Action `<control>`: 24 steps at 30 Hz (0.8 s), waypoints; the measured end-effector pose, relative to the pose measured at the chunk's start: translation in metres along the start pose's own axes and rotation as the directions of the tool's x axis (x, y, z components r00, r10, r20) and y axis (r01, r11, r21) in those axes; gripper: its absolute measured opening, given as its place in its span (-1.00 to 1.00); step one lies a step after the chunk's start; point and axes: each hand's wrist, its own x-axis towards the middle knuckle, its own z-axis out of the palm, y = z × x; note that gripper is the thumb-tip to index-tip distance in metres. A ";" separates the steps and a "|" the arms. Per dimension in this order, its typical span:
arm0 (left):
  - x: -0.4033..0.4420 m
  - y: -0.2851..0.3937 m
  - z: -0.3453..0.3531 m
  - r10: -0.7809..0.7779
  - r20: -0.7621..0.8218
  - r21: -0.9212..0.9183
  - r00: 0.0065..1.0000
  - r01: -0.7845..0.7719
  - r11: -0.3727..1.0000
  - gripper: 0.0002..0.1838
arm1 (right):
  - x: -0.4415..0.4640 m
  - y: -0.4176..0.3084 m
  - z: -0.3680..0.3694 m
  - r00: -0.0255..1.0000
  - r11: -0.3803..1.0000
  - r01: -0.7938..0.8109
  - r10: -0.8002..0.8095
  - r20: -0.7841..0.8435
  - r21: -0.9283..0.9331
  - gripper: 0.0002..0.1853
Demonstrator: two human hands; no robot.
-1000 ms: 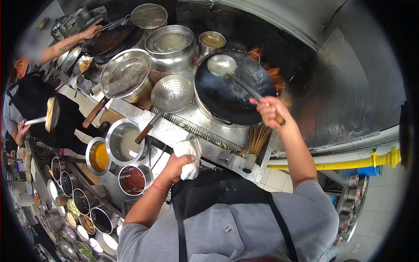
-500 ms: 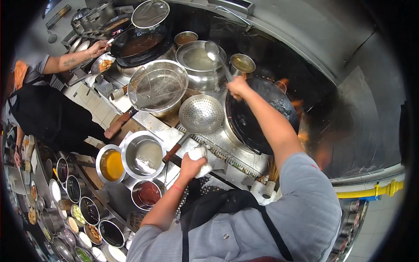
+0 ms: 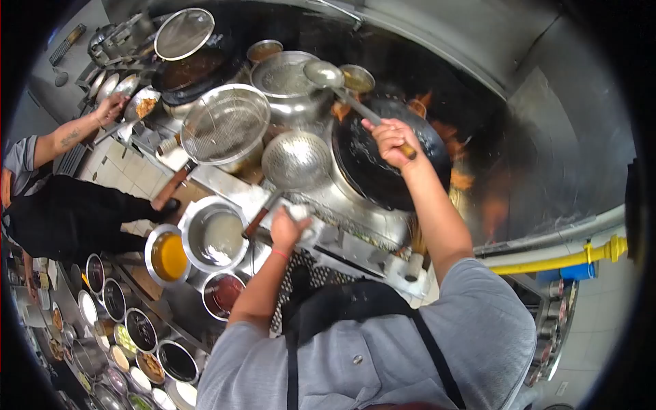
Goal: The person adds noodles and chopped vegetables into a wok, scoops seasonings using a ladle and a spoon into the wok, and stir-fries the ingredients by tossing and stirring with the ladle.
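Observation:
My right hand [image 3: 394, 142] is closed round the handle of a metal ladle [image 3: 324, 74]. The ladle's bowl is up at the rims of a steel pot of clear liquid [image 3: 305, 102] and a smaller pot of broth [image 3: 357, 80]. Beneath that hand sits a dark wok [image 3: 372, 179] with flames at its edge. My left hand [image 3: 285, 231] grips a folded white cloth [image 3: 301, 214], partly hidden by the fingers. Close to it lies the wooden handle of a perforated skimmer [image 3: 296, 159], which rests on the steel stove top.
A mesh strainer [image 3: 225, 125] lies over a pot. Pots of pale liquid [image 3: 217, 239], yellow liquid [image 3: 170, 257] and red sauce [image 3: 224, 294] stand at left. A co-worker [image 3: 65, 212] reaches toward another wok. Bamboo brush [image 3: 415, 265] at right; several ingredient containers lower left.
My right hand has turned, so the ladle's handle end now shows. My left hand stays by the skimmer handle with the cloth. The co-worker's hand and the raised strainer have shifted left.

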 end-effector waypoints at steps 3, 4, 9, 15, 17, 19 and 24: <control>-0.049 0.013 -0.027 0.132 -0.281 -0.110 0.951 -0.168 0.980 -0.16 | -0.085 0.003 -0.003 1.000 1.000 -0.010 0.010 -0.017 0.001 -0.57; -0.073 0.009 -0.034 0.112 -0.308 -0.136 0.945 -0.160 0.978 -0.24 | -0.111 0.002 -0.006 0.998 1.000 -0.012 0.014 -0.054 0.028 -0.56; -0.258 -0.058 -0.038 -0.490 0.087 -0.496 0.867 0.465 0.733 -0.48 | -0.199 -0.007 -0.047 0.963 0.986 -0.027 -0.019 -0.269 -0.165 -0.51; -0.498 -0.047 -0.060 -0.711 0.075 -0.251 0.699 0.703 0.665 -0.43 | -0.246 0.025 -0.137 0.746 0.500 -0.169 -0.498 -0.442 -0.849 -0.74; -0.572 -0.050 -0.067 -0.826 -0.136 -0.270 0.547 0.782 0.562 -0.46 | -0.260 0.017 -0.171 0.756 0.065 -0.337 -0.576 -0.311 -0.939 -0.77; -0.642 -0.062 -0.072 -0.848 -0.455 -0.491 0.273 0.717 0.495 -0.50 | -0.251 0.021 -0.176 0.828 -0.633 -0.466 -0.559 -0.052 -0.618 -0.83; -0.848 -0.090 -0.124 -0.761 -0.452 -0.891 -0.466 0.269 0.364 -0.56 | -0.201 -0.039 -0.225 0.911 -0.917 -0.355 -0.383 0.154 -0.182 -0.64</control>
